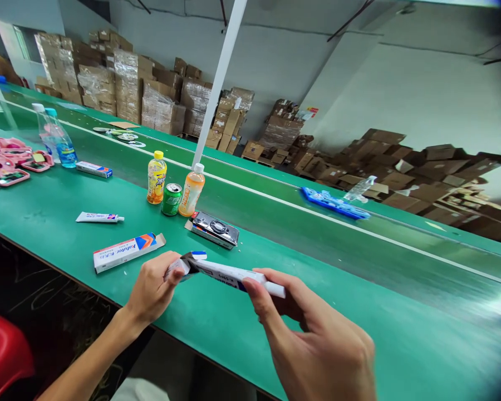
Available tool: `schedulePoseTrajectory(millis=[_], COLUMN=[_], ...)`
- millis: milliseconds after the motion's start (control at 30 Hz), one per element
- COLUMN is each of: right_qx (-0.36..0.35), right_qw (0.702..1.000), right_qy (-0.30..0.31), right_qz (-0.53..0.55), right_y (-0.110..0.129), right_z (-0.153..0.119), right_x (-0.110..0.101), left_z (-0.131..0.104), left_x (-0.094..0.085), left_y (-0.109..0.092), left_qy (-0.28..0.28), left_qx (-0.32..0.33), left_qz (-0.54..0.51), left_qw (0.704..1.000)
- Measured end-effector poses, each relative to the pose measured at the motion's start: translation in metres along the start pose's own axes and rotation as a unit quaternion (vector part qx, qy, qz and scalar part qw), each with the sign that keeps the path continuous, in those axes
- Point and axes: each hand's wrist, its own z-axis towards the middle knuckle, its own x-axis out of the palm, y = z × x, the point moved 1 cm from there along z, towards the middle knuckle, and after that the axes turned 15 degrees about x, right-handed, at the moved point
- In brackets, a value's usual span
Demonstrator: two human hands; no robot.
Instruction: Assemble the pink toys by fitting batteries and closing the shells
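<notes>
My right hand (304,317) pinches a white glue tube (229,273) near its capped end. The tube's tail end meets the opening of a small carton (181,268), and I cannot tell how far inside it sits. My left hand (156,284) is closed round that carton, hiding most of it. Just beyond the left hand, an open Kafuter carton (127,250) lies on the green table (250,340). Another glue tube (98,217) lies flat behind that carton. A black and silver boxed item (212,228) rests past both hands.
A yellow-capped bottle (156,178), a green can (172,199) and an orange bottle (192,190) stand together. Farther left are a closed carton (94,169), a blue bottle (65,142) and pink cases (8,159). A blue tray (334,204) lies across the table. A red stool (4,351) stands lower left.
</notes>
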Motion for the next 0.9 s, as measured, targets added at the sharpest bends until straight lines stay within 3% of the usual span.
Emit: schedulePoseTrajectory(millis=[100, 200, 300, 433, 533, 600, 667, 767, 833, 900], right_qx=[-0.017, -0.078, -0.121, -0.117, -0.102, -0.122, -0.133, -0.127, -0.11, -0.056], right_qw=[0.999, 0.992, 0.982, 0.98, 0.988, 0.986, 0.978, 0.972, 0.98, 0.989], right_qy=[0.025, 0.098, 0.135, 0.156, 0.117, 0.115, 0.157, 0.195, 0.157, 0.095], right_qz=[-0.013, -0.03, -0.062, -0.037, 0.007, 0.021, 0.029, 0.035, 0.058, 0.095], right_y=[0.001, 0.005, 0.007, -0.001, -0.011, -0.014, -0.015, -0.017, -0.027, -0.046], right_z=[0.011, 0.029, 0.045, 0.046, 0.032, 0.019, 0.009, 0.007, 0.014, 0.02], right_x=[-0.006, -0.007, -0.005, 0.004, 0.021, 0.037, 0.051, 0.057, 0.052, 0.048], left_z=[0.003, 0.004, 0.005, 0.008, 0.013, 0.016, 0.018, 0.016, 0.019, 0.03], left_x=[-0.001, 0.002, 0.006, 0.005, 0.007, 0.012, 0.021, 0.026, 0.014, -0.015], left_y=[-0.001, -0.005, -0.008, -0.008, -0.009, -0.012, -0.017, -0.022, -0.02, -0.01], left_qy=[0.033, 0.121, 0.162, 0.152, 0.125, 0.13, 0.156, 0.166, 0.125, 0.055], left_qx=[0.046, 0.078, 0.032, -0.05, -0.082, -0.083, -0.059, -0.047, -0.069, -0.068], left_qz=[0.021, 0.004, -0.011, -0.078, -0.165, -0.163, -0.139, -0.147, -0.164, -0.139], left_qw=[0.998, 0.99, 0.986, 0.984, 0.975, 0.975, 0.976, 0.974, 0.976, 0.986])
